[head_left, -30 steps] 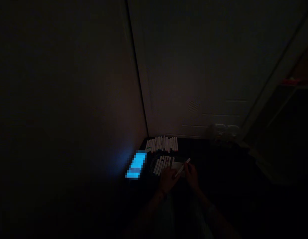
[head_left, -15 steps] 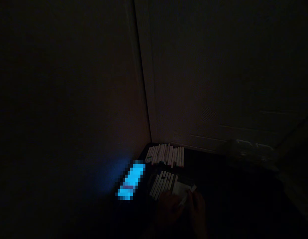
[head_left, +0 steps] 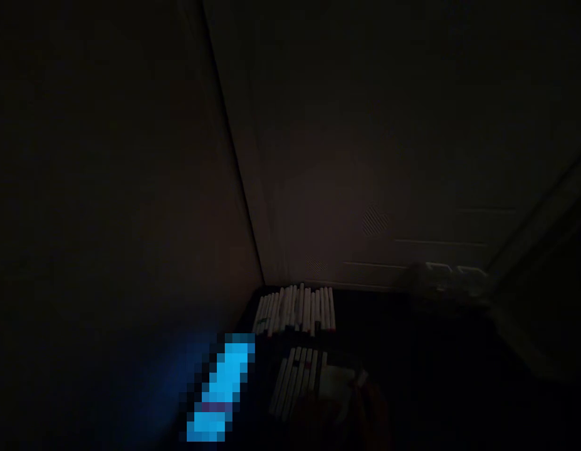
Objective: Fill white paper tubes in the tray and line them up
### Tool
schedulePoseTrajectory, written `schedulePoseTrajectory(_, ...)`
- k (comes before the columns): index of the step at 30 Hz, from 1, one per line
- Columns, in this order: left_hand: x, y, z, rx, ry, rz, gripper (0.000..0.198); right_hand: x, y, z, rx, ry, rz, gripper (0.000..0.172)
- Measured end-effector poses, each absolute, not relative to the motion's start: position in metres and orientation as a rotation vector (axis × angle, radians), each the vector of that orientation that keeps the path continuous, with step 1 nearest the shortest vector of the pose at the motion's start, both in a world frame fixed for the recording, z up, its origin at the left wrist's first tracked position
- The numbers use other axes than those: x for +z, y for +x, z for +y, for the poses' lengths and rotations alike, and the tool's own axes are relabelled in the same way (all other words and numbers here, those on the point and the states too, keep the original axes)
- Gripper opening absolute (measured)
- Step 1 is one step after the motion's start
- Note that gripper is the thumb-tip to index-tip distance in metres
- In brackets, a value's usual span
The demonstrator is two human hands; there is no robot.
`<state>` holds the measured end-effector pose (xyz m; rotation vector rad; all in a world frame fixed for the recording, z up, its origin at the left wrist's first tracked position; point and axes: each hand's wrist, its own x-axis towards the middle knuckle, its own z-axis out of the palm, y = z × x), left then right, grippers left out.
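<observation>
In the dark at the lower middle of the head view are my two hands. My left hand [head_left: 313,418] lies over the lower ends of a row of white marker pens [head_left: 294,379], and its fingers are too dark to make out. Just beside it, my right hand [head_left: 372,407] has its fingers closed around a pale, slim piece [head_left: 360,378] that looks like a marker. A white flat surface [head_left: 337,382] shows between the hands, right of the row. Behind, a longer row of white markers [head_left: 294,308] lies side by side, some with coloured ends.
A glowing blue pixelated screen [head_left: 224,388] lies at the left against the wall. Two pale walls or panels meet in a corner [head_left: 257,250] behind the markers. Clear, shiny objects [head_left: 454,279] stand at the back right on the dark surface [head_left: 412,351].
The view has shifted, so the screen and markers appear lower and further left. My hands stay close together by the near row and show more dimly.
</observation>
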<state>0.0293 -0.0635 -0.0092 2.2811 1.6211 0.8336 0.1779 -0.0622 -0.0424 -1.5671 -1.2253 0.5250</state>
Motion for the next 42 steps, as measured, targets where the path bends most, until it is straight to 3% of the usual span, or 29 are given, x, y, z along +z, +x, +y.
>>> schedulePoseTrajectory(5,0.008,0.036,-0.064,0.765,2.217,1.583,0.027,-0.021,0.179,-0.050,0.657,-1.473,-1.204,0.033)
schedulePoseTrajectory(13,0.018,0.040,-0.058,0.809,2.258,1.484,0.037,-0.009,0.181,-0.039,0.610,-1.379,-1.273,0.032)
schedulePoseTrajectory(30,0.007,0.026,-0.047,1.207,2.007,1.333,0.025,-0.016,0.183,-0.026,0.500,-1.384,-1.286,0.034)
schedulePoseTrajectory(33,0.013,0.014,-0.046,1.120,2.315,1.286,0.032,-0.018,0.183,-0.023,0.495,-1.394,-1.303,0.035)
schedulePoseTrajectory(37,0.014,0.004,-0.042,0.889,2.675,1.212,0.067,-0.020,0.184,-0.019,0.501,-1.386,-1.305,0.036)
schedulePoseTrajectory(42,-0.003,0.005,-0.035,0.785,2.784,1.259,0.058,-0.022,0.183,-0.018,0.457,-1.385,-1.348,0.035)
